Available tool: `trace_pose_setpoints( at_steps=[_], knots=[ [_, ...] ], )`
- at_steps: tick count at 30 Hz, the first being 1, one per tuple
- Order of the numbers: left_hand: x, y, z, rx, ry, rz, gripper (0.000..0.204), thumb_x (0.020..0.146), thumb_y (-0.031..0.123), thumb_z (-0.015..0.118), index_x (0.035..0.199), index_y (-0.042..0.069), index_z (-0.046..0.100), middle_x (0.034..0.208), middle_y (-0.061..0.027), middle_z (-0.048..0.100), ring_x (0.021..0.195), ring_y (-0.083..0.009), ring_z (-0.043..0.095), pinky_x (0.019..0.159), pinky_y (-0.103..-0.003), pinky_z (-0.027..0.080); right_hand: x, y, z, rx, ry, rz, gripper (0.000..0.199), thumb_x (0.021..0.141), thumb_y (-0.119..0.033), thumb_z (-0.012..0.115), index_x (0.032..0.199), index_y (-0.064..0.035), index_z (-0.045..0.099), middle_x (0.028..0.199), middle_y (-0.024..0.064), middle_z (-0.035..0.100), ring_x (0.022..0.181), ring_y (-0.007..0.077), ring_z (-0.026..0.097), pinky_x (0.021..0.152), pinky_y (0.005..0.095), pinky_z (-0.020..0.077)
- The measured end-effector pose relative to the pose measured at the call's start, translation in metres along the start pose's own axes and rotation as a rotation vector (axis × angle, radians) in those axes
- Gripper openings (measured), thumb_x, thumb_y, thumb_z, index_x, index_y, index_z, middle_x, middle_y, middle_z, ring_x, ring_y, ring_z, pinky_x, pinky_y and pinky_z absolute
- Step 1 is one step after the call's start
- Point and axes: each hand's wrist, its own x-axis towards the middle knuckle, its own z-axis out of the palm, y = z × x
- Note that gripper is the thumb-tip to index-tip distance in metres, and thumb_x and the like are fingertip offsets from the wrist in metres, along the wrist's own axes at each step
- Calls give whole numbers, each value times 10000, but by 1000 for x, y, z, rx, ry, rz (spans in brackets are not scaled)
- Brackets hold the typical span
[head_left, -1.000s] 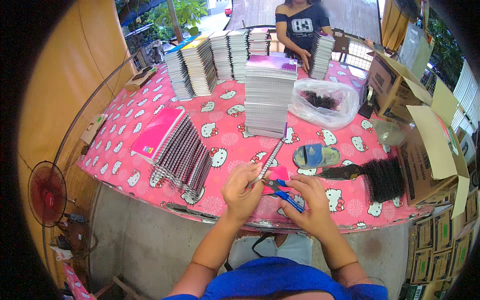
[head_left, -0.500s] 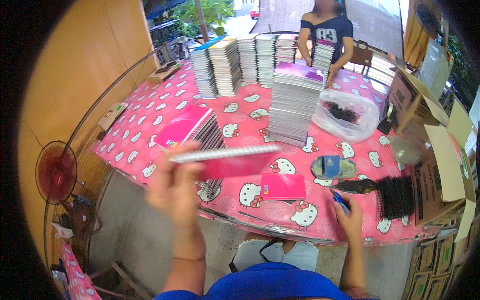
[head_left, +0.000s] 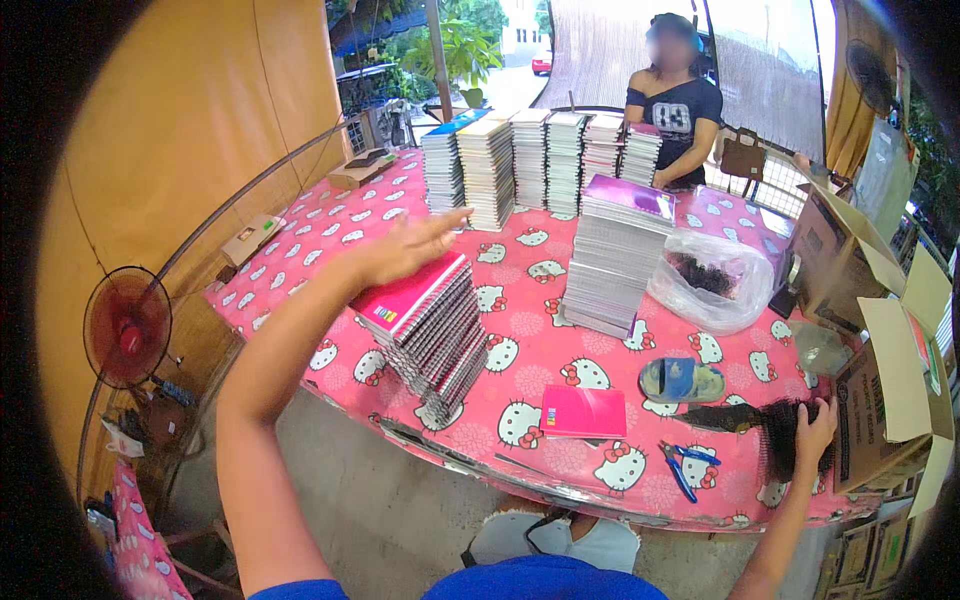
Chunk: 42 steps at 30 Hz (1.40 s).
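My left hand [head_left: 405, 250] lies flat with fingers stretched out over the top of a stack of pink spiral notebooks [head_left: 440, 320], whose black coils face right. At the table's right end, my right hand [head_left: 817, 428] grips at a bundle of black spiral coils [head_left: 780, 440]; its fingertips are partly hidden among them. A single pink notebook [head_left: 584, 412] rests near the front edge. Between it and the right hand are blue-handled cutting pliers [head_left: 682, 470], lying on the cloth with jaws apart. A blue and yellowish slipper-shaped item [head_left: 682, 381] sits just beyond them.
A tall purple-topped notebook stack [head_left: 615, 260] stands mid-table, beside a clear plastic bag [head_left: 715, 285] of dark coils. Several notebook stacks [head_left: 540, 160] line the back, where a person [head_left: 680, 110] stands. Open cardboard boxes [head_left: 870, 380] crowd the right; a fan [head_left: 130, 325] is at left.
The notebook from my left hand is now on the pink stack, with that hand over it. My right hand has put down the pliers and moved right to the black coils.
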Motion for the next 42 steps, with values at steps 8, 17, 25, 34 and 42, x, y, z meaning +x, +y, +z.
trace_pose_setpoints(
  at_steps=[8,17,25,34,42],
  knots=[
    [16,-9,14,-87,73,2,640,989,483,312,1444,33,284,1494,-168,286,1399,-274,232,1138,-353,188,-11,-8,19,-249,-287,172,564,910,-497,488,1306,-97,476,1444,123,378,1303,332,368,997,599,299],
    [-52,-136,40,-331,507,-434,539,894,411,564,1211,-25,557,1136,-153,633,1028,-237,603,891,-337,460,-10,15,22,-212,-273,126,501,924,-469,472,1263,-105,527,1427,117,415,1319,295,374,1030,549,278],
    [-104,-227,196,-272,671,-1100,718,679,500,735,1206,43,562,1115,-173,639,1004,-317,623,868,-415,472,-2,41,42,-249,-215,60,450,913,-391,535,1211,-54,544,1407,191,412,1253,372,430,988,517,356],
    [-91,-234,198,-405,442,-1072,572,632,363,822,1047,25,619,999,-156,677,894,-277,659,744,-384,504,-46,-56,-6,84,59,-427,307,842,-177,612,1058,40,597,1410,276,362,1260,427,393,1034,468,330],
    [-159,-220,235,-743,1237,-837,450,752,106,729,1157,-13,574,904,-159,664,781,-205,663,687,-318,541,-122,-93,-18,328,-102,-548,271,869,-182,585,1053,16,606,1424,279,334,1290,419,359,1057,451,300]
  ],
)
